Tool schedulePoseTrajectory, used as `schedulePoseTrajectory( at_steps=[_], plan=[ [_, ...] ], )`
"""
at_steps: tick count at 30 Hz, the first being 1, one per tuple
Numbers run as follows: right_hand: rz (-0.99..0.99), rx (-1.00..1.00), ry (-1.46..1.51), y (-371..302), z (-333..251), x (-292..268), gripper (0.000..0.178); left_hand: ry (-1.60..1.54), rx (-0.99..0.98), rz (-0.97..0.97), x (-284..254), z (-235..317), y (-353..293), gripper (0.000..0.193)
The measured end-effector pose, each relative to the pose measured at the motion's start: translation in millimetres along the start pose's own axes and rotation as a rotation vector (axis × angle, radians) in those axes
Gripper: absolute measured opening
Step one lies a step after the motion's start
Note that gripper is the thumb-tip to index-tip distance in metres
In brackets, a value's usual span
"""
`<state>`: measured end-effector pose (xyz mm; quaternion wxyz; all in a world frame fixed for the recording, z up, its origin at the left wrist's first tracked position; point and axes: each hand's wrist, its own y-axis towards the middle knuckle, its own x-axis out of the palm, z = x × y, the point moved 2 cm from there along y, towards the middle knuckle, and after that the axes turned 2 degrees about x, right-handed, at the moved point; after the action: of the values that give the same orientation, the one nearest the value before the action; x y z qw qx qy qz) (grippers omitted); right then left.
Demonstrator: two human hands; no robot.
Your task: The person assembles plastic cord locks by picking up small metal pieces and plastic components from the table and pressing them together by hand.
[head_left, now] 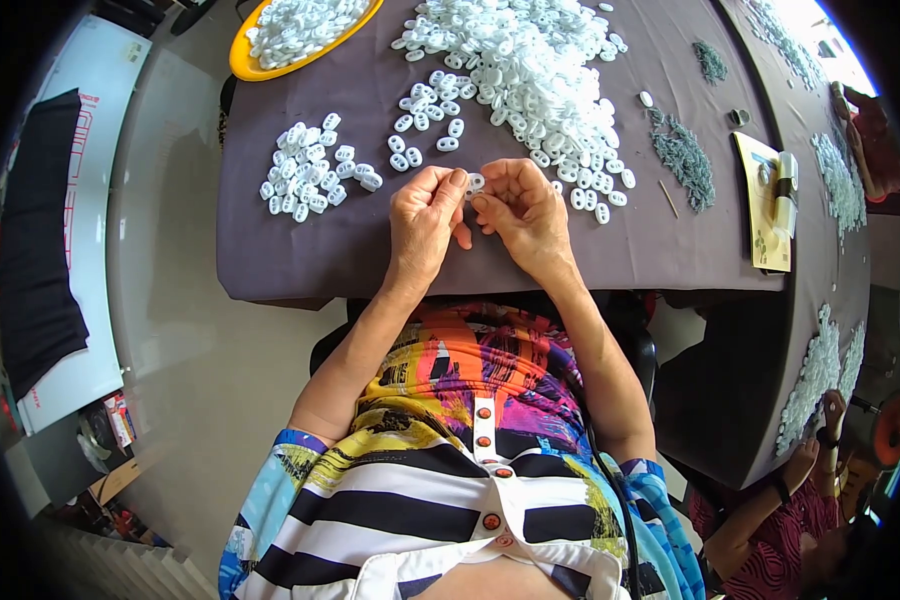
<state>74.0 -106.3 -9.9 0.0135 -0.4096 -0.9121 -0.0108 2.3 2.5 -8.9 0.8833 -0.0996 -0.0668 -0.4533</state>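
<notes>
Between my two hands, just past the table's near edge, is a small white oval plastic piece with two holes (476, 182). My left hand (425, 218) pinches it from the left with thumb and forefinger. From the right, the curled fingers and thumb of my right hand (528, 212) close on the same piece and partly hide it. A large heap of like white pieces (540, 85) spreads beyond my hands. Smaller groups lie apart: one loose cluster (425, 105) ahead of my left hand and another pile (310, 172) farther left.
A yellow tray (243, 58) of white pieces sits at the far left of the dark-covered table (320, 255). To the right are small grey-green parts (682, 160), a thin stick (668, 198) and a yellow booklet (758, 190). Other people's hands (802, 462) work at the right-hand table.
</notes>
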Motion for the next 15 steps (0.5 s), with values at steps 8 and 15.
schedulePoseTrajectory(
  at_steps=[8,15],
  plan=[
    [-0.011,0.027,-0.034,0.2,-2.5,-0.1,0.021,0.038,0.001,-0.004,-0.1,0.7,-0.5,0.021],
    [-0.013,0.035,-0.069,0.1,-2.7,-0.4,0.020,0.114,-0.032,-0.062,-3.7,1.7,2.3,0.021]
  ],
)
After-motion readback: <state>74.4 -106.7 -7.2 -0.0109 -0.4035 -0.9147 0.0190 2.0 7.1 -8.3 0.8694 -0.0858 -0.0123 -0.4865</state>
